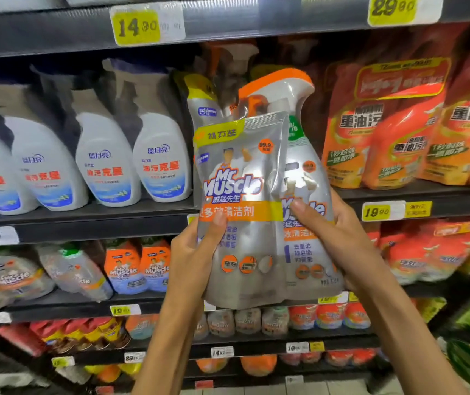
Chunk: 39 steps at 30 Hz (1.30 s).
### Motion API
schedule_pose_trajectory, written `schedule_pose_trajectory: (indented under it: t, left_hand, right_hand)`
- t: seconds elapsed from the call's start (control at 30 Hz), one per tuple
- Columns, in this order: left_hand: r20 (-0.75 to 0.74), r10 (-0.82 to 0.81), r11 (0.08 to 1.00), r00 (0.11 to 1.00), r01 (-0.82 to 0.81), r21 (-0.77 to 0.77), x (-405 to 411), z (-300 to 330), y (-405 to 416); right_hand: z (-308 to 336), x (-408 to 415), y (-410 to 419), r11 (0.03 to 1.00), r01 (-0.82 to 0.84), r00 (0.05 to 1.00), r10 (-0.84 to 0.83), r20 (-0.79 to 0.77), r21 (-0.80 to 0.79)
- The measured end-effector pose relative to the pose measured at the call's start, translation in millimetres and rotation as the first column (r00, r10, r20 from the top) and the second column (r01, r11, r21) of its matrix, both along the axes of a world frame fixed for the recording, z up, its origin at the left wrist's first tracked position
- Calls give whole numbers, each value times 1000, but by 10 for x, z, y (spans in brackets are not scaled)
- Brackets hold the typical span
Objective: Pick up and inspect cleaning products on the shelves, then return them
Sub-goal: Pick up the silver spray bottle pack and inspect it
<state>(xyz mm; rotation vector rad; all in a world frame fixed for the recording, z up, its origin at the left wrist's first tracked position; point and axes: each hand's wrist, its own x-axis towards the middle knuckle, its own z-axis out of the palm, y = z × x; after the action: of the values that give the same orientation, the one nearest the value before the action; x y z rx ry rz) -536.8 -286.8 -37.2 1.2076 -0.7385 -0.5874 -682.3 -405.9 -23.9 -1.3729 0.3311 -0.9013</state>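
Dark store shelves [91, 220] fill the whole view, stacked in tiers and edged with yellow and white price tags [138, 27]. On the left of the upper tier stands a row of white spray bottles [161, 158] with dark triggers; on the right, orange refill packs [393, 132] lean together. Lower tiers hold more pouches and bottles, too blurred to read.

In front of the middle shelf a person holds up a Mr Muscle bundle [259, 195]: a silver refill pouch shrink-wrapped in front of a spray bottle. Its long axis is upright, leaning slightly right, with the orange-and-white trigger head [282, 86] at the top and the printed front facing the camera. The pouch covers most of the bottle's left side, and the film's glare washes out parts of the label.

The left hand [194, 252] grips the bundle's lower left edge, thumb pressed on the front. The right hand [333, 232] clasps the lower right side, thumb on the orange band, fingers hidden behind the pack. Both forearms run off the bottom of the frame.
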Motion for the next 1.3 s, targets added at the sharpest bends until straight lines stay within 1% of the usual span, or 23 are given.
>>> schedule_pose_trajectory:
  t: [0.07,0.13,0.23,0.3,0.33,0.4,0.53,0.6,0.67,0.77,0.83,0.87,0.9,1.0,1.07,1.17,1.23,1.3]
  left_hand:
    - [23,-48,999,999,48,25,56,7,87]
    - [75,-129,990,989,124,73,131,16,183]
    - [108,-229,966,967,212,151,214,-49,264]
    - [68,-224,958,972,207,198,217,-75,258]
    - [92,-218,956,972,194,220,212,-86,257]
    - [206,-262,953,943,219,211,200,-160,263]
    - [283,-269,961,921,235,149,171,-232,327]
    - [338,-249,968,907,222,118,172,-220,339]
    - [424,-201,980,883,179,92,170,-196,327]
    - [600,-155,987,785,142,69,79,-112,303]
    - [648,-142,989,748,127,70,34,-91,269]
    - [644,-137,990,753,122,68,35,-94,250]
    - [614,-142,989,776,131,62,36,-105,232]
    - [386,-207,977,899,209,38,-33,-73,187]
    - [282,-155,987,947,162,0,-99,-73,136]
    - [171,-93,995,981,96,-10,-158,-128,66]
    - [97,-107,994,990,103,43,-203,-155,50]
    - [58,-125,988,990,120,92,-243,-149,53]
  right_hand:
    - [0,2,62,1000,16,1000,-16,-19,-22]
    - [-24,-7,126,999,25,999,-26,-44,-40]
    - [-107,-40,217,997,12,997,-18,-80,-72]
    - [-158,-79,263,995,-4,995,-5,-97,-99]
    - [-175,-103,284,994,-14,994,3,-106,-106]
    - [-218,-154,301,991,-29,990,11,-137,-128]
    - [-229,-304,298,980,-78,975,36,-220,-184]
    - [-137,-372,299,967,-110,961,44,-271,-232]
    - [-48,-418,278,946,-162,943,64,-327,-282]
    - [33,-477,260,936,-198,924,80,-374,-291]
    - [57,-524,249,924,-194,901,35,-433,-329]
    - [76,-545,235,917,-210,897,43,-439,-339]
    - [92,-570,216,911,-228,908,71,-414,-343]
    - [100,-585,119,923,-171,942,51,-333,-344]
    - [49,-563,69,939,-152,951,54,-304,-310]
    - [-29,-494,45,971,-107,974,59,-221,-215]
    - [-77,-461,29,988,-97,989,83,-122,-117]
    - [-117,-453,19,994,-97,994,94,-62,-58]
